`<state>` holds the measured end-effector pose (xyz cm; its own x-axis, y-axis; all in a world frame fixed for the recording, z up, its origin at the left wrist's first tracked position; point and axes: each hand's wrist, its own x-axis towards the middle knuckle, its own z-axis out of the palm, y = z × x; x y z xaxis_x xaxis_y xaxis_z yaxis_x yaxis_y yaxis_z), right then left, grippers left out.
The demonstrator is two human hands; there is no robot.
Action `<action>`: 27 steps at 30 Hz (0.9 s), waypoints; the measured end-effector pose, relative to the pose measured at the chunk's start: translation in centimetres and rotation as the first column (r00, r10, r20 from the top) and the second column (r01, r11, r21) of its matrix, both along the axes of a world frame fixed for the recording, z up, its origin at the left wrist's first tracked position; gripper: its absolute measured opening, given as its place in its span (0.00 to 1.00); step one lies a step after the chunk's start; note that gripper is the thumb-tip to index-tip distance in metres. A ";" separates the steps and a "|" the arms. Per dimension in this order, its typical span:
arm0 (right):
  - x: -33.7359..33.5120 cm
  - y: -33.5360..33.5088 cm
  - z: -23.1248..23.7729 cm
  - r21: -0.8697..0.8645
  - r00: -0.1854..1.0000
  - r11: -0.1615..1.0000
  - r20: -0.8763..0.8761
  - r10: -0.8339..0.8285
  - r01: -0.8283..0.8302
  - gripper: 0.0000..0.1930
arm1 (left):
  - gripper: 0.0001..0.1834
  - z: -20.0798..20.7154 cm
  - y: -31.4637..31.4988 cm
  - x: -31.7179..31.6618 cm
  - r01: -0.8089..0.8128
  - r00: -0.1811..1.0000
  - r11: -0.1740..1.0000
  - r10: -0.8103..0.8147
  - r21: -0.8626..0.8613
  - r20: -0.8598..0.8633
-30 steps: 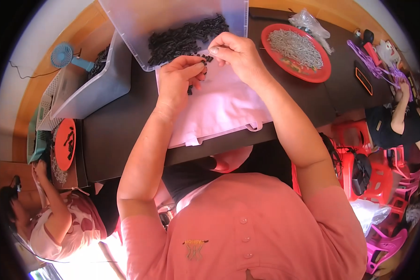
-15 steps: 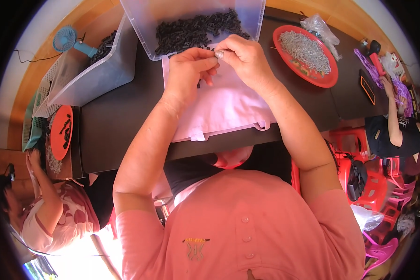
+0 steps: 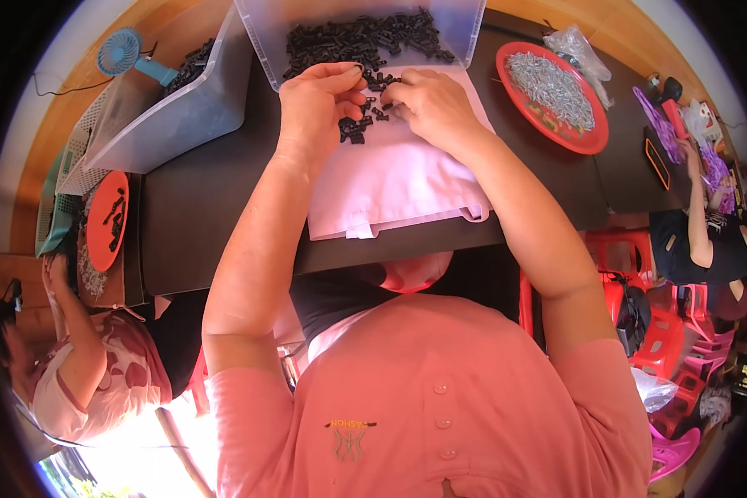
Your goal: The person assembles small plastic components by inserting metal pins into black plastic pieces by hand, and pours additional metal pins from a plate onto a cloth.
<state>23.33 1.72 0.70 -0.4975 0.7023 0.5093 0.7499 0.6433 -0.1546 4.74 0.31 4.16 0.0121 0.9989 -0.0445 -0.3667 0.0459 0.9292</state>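
Black parts (image 3: 355, 130) on pink cloth (image 3: 398, 187);
left hand (image 3: 317, 104): fingers pinching small dark piece (image 3: 359, 66); right hand (image 3: 433, 106): fingers curled at parts, can't tell grip

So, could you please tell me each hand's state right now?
Left hand: curled; what it holds, if anything, cannot be told.
Right hand: curled at the small black pieces; grip cannot be told.

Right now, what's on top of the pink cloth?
Small black parts lie loose on the far portion of the pink cloth, around the left hand and right hand. Both hands cover some of it, so anything directly beneath them can't be seen.
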 end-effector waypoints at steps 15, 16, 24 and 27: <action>0.7 0.2 1.0 -0.348 0.770 0.914 -0.635 -0.068 -0.207 0.05 | 0.09 -0.7 -0.4 1.1 0.108 0.984 0.994 -0.109 -0.016 -0.142; 0.6 0.1 1.4 -0.346 0.768 0.915 -0.637 -0.067 -0.207 0.05 | 0.09 -0.8 -0.4 1.1 0.132 0.979 0.991 -0.133 -0.018 -0.154; 0.5 -0.6 2.2 -0.364 0.613 0.834 -0.789 -0.040 -0.414 0.03 | 0.07 -1.1 -0.6 1.7 0.180 0.980 0.984 -0.179 0.003 -0.083; 0.5 -1.0 3.0 -0.454 0.585 0.782 -0.798 -0.143 -0.428 0.03 | 0.06 -0.9 -0.8 1.9 0.168 0.983 0.985 -0.165 0.028 -0.084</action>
<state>23.84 0.67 3.68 -0.2407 0.9293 0.2800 0.0571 0.3015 -0.9518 6.61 -0.53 3.29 0.1761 0.9842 -0.0172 -0.2800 0.0669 0.9577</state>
